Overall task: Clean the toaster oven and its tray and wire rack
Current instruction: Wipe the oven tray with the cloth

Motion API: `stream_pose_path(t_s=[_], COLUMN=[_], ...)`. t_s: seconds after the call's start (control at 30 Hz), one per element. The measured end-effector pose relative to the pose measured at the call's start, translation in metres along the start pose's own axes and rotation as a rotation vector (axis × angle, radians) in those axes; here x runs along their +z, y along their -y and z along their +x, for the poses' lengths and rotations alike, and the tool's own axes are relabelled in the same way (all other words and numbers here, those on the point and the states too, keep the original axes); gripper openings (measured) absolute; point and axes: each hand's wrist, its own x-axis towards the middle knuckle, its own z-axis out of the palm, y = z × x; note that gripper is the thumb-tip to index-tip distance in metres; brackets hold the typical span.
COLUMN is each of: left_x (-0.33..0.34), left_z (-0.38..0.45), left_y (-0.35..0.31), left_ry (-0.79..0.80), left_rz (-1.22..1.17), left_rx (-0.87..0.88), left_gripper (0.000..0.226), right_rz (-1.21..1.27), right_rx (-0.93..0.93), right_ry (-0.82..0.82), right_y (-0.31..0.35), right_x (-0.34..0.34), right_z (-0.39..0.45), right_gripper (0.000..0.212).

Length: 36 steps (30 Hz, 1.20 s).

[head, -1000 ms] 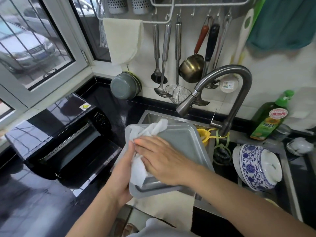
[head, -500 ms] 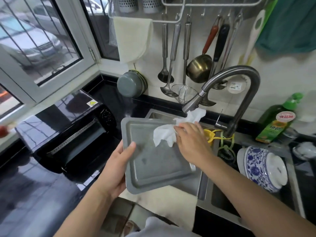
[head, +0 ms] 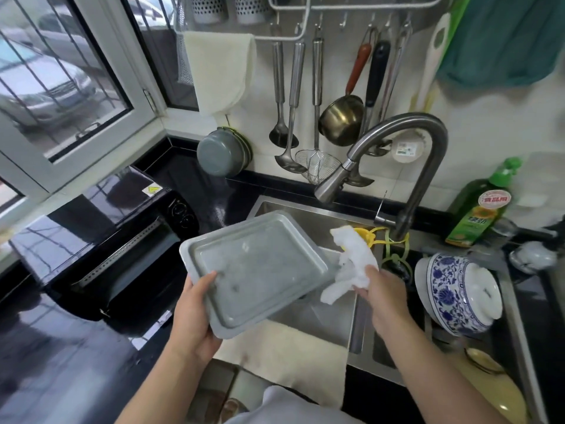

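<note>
Here the black toaster oven [head: 101,249] stands open on the counter. The left hand [head: 195,313] grips the grey metal tray [head: 260,267] by its near edge, thumb on top, over the sink [head: 318,319]. The right hand [head: 385,298] pinches a crumpled white wipe [head: 351,264] just beside the tray's right edge. Drying seems nearly finished; next probably comes returning the tray.

A single head-worn wide-angle view looks forward and steeply down from close above the counter edge. The sink [head: 308,215] lies centre, the toaster oven [head: 101,240] at left, the wall's hanging utensils far, and both forearms enter from the near edge.
</note>
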Motion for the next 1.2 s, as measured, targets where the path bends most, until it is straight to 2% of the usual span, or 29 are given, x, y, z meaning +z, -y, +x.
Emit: stream_pose_path(t_s=[0.1, 0.17, 0.23, 0.33, 0.37, 0.4, 0.47, 0.5, 0.6, 0.67, 0.73, 0.8, 0.83, 0.93, 1.0, 1.1, 1.13, 1.2], left_x=[-0.008, -0.011, -0.010, -0.010, -0.009, -0.009, -0.007, -0.004, 0.005, 0.011, 0.016, 0.018, 0.018, 0.015, 0.013, 0.010, 0.007, 0.000], left_z=[0.002, 0.004, 0.006, 0.015, 0.018, 0.021, 0.021, 0.017, 0.001, -0.002, 0.001, 0.007, 0.010, 0.021, 0.025, 0.023, 0.021, 0.017], left_y=[0.003, 0.008, 0.011, 0.011, 0.011, 0.014, 0.021, 0.025, 0.041, 0.056, 0.072, 0.079, 0.078, 0.066, 0.052, 0.034, 0.030, 0.029], left_ry=[0.045, 0.098, 0.182, 0.166, 0.146, 0.129, 0.069, 0.115, 0.529, 0.691, 0.734, 0.679, 0.604, 0.317, 0.185, 0.140, 0.144, 0.150], left_rz=[0.005, 0.075, 0.129, 0.247, 0.414, 0.682, 1.244, 1.360, 1.504, 1.747, 1.886, 1.813, 1.705, 1.212, 0.817, 0.216, 0.099, -0.023], left_rx=[-0.122, -0.197, -0.249, -0.245, -0.172, -0.062, 0.246, 0.405, 0.725, 0.758, 0.669, 0.547, 0.489, 0.324, 0.190, -0.012, -0.049, -0.100], left_gripper=[0.041, 0.044, 0.043, 0.037, 0.036, 0.035, 0.041, 0.048, 0.059, 0.058, 0.063, 0.083, 0.082, 0.048, 0.039, 0.036, 0.037, 0.047], right_rz=[0.321, 0.325, 0.253, 0.207, 0.185, 0.162, 0.128, 0.110, 0.058, 0.043, 0.052, 0.107, 0.169, 0.301, 0.059, -0.573, -0.694, -0.799], right_rx=[0.186, 0.273, 0.303, 0.237, 0.215, 0.203, 0.214, 0.231, 0.280, 0.291, 0.279, 0.273, 0.290, 0.263, 0.063, -0.277, -0.327, -0.350], right_ry=[0.254, 0.513, 0.649, 0.586, 0.546, 0.506, 0.438, 0.410, 0.339, 0.345, 0.362, 0.356, 0.374, 0.494, 0.470, 0.273, 0.225, 0.171], right_y=[0.004, 0.009, 0.014, 0.017, 0.017, 0.017, 0.015, 0.015, 0.016, 0.018, 0.020, 0.022, 0.023, 0.027, 0.026, 0.020, 0.019, 0.021], right_x=[-0.007, -0.001, 0.004, 0.009, 0.009, 0.010, 0.014, 0.016, 0.021, 0.026, 0.031, 0.033, 0.032, 0.024, 0.016, 0.001, -0.004, -0.010], right_z=[0.001, -0.010, -0.017, -0.013, -0.012, -0.010, -0.009, -0.010, -0.010, -0.014, -0.018, -0.022, -0.024, -0.029, -0.028, -0.015, -0.011, -0.005], right_gripper=[0.031, 0.037, 0.039, 0.033, 0.030, 0.027, 0.023, 0.022, 0.026, 0.029, 0.029, 0.029, 0.030, 0.029, 0.025, 0.021, 0.021, 0.036])
